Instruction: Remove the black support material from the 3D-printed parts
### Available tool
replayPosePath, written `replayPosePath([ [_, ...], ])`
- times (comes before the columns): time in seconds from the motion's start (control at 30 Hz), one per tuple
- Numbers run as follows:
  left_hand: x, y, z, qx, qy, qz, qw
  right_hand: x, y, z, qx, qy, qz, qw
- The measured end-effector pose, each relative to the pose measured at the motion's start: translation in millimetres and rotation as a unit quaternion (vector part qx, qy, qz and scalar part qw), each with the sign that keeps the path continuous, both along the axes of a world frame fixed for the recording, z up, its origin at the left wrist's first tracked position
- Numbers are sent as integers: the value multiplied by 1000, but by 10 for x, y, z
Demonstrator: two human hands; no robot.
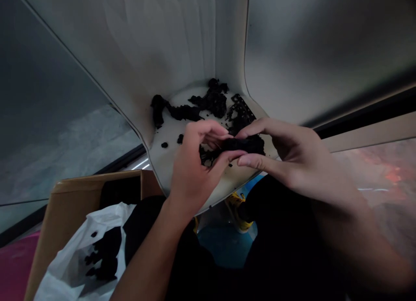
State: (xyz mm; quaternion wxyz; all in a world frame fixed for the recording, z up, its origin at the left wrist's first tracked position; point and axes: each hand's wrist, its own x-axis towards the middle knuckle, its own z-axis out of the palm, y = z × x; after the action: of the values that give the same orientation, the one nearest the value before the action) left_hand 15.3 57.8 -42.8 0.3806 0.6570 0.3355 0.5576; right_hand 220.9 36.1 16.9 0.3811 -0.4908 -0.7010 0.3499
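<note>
Frame centre: left hand (191,171) and right hand (287,158) both pinch a black clump (246,144) closed-fingered above the white panel (169,134); probably light, soft, crumbly, so grip gently at its thick middle.

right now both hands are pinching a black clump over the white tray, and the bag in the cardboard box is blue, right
Not quite: the bag in the cardboard box is white, not blue, as the head view shows. The rest holds: the left hand and right hand pinch the black clump over the white tray.
</note>
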Motion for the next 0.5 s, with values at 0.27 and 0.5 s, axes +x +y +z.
replayPosePath([
  [0.27,42,-49,114,-71,45,-19,996,106,79,78,-162,71,63,982],
  [0.5,69,-17,113,-198,-55,-79,975,91,89,-19,-63,1,-4,998],
])
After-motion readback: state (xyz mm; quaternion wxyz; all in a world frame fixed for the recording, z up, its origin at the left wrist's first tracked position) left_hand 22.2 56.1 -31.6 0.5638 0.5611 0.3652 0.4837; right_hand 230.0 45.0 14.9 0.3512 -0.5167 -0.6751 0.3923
